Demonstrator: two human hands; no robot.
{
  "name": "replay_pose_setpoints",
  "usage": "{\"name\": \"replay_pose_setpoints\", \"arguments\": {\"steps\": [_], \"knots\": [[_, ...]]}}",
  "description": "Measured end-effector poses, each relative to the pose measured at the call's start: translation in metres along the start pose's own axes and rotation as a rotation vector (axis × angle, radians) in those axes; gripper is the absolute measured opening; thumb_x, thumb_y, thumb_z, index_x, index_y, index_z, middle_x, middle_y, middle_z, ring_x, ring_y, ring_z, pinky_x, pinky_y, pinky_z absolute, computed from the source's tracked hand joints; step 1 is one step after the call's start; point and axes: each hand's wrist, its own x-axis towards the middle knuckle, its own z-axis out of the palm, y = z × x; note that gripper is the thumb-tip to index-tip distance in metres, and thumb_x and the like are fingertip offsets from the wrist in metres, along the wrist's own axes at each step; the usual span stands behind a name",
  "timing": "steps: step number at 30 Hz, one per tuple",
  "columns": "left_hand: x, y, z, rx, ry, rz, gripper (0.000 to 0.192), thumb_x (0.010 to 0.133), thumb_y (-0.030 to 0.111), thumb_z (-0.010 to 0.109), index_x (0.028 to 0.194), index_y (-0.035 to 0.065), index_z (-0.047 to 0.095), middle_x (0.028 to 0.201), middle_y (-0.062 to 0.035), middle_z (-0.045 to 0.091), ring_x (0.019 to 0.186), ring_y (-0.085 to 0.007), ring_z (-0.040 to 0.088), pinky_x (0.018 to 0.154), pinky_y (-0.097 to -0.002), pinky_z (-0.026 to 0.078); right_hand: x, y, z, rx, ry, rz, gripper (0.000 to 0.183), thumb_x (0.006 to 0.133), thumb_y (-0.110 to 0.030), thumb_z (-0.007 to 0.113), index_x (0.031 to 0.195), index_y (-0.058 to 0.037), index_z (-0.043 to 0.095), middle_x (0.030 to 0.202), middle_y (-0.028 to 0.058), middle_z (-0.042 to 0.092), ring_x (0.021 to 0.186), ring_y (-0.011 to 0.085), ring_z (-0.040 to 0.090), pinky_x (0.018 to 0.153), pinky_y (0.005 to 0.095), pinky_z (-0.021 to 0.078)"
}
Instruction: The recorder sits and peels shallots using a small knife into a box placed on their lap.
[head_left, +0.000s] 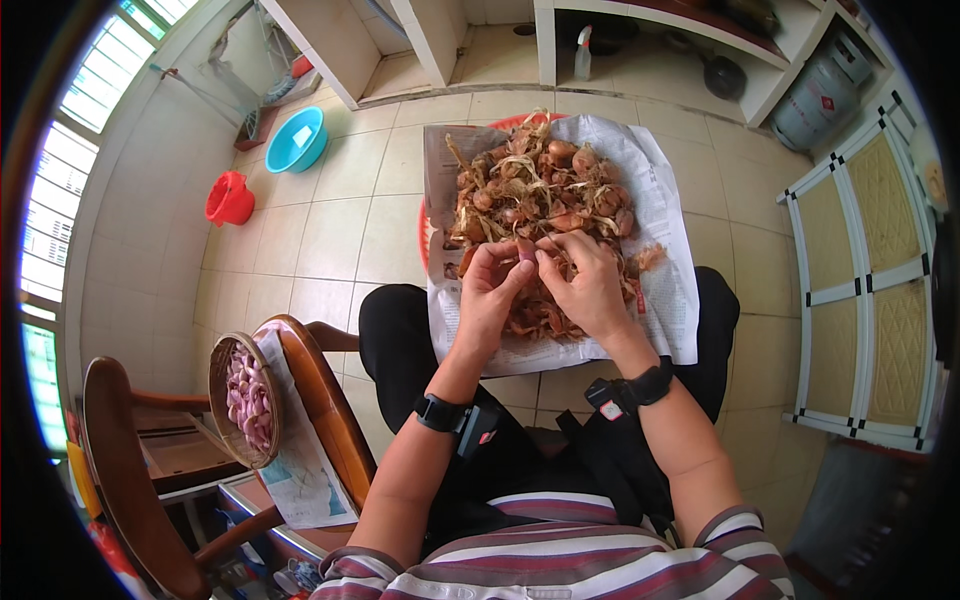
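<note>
Between the thumb and fingers of my left hand (495, 281) is a small purple shallot (526, 251), with a brownish tip pointing away from me. My right hand (589, 285) pinches at the shallot's right side; what exactly lies under its fingertips is too small to tell. Both hands are above a heap of unpeeled shallots (540, 180) with dry stalks and roots. Loose papery skins (544, 319) lie on the near side of the heap, partly under my wrists. Newspaper sheets (664, 225) spread beneath all this, over a red plastic basket (424, 240) whose rim shows at the edges.
To my left, a wicker basket (244, 401) of peeled shallots rests on a newspaper-covered wooden chair (330, 405). A blue basin (298, 140) and a red bucket (230, 199) stand on the tiled floor. At right are a folding panel (862, 277) and a gas cylinder (817, 97).
</note>
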Motion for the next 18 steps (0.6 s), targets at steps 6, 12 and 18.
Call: {"name": "replay_pose_setpoints", "arguments": {"steps": [6, 12, 18], "knots": [[-0.0016, 0.0028, 0.0045, 0.059, 0.004, 0.018, 0.019, 0.089, 0.008, 0.063, 0.105, 0.0039, 0.053, 0.104, -0.0014, 0.06, 0.093, -0.0081, 0.057, 0.082, -0.0229, 0.049, -0.0015, 0.0035, 0.0017, -0.109, 0.028, -0.041, 0.015, 0.081, -0.011, 0.065, 0.09, -0.0006, 0.058, 0.084, 0.0143, 0.061, 0.072, 0.0325, 0.062, 0.061, 0.0385, 0.0501], [-0.0002, -0.0016, -0.0007, 0.015, -0.039, 0.008, 0.016, 0.093, 0.011, 0.058, 0.105, 0.0039, 0.052, 0.106, -0.0029, 0.059, 0.097, -0.0092, 0.056, 0.085, -0.0254, 0.048, -0.0032, 0.0055, 0.0049, -0.014, 0.018, 0.022, 0.015, 0.082, -0.01, 0.064, 0.091, -0.0012, 0.056, 0.086, 0.0145, 0.06, 0.071, 0.032, 0.062, 0.06, 0.0383, 0.0503], [-0.0002, 0.0011, -0.0004, -0.02, -0.064, -0.011, 0.012, 0.096, 0.011, 0.052, 0.106, 0.0053, 0.052, 0.105, -0.0024, 0.058, 0.102, -0.0118, 0.056, 0.092, -0.0282, 0.046, -0.0032, 0.0057, 0.0064, -0.018, 0.027, 0.021, 0.015, 0.082, -0.009, 0.063, 0.092, -0.0009, 0.054, 0.086, 0.015, 0.06, 0.074, 0.0333, 0.062, 0.062, 0.0387, 0.0502]]}}
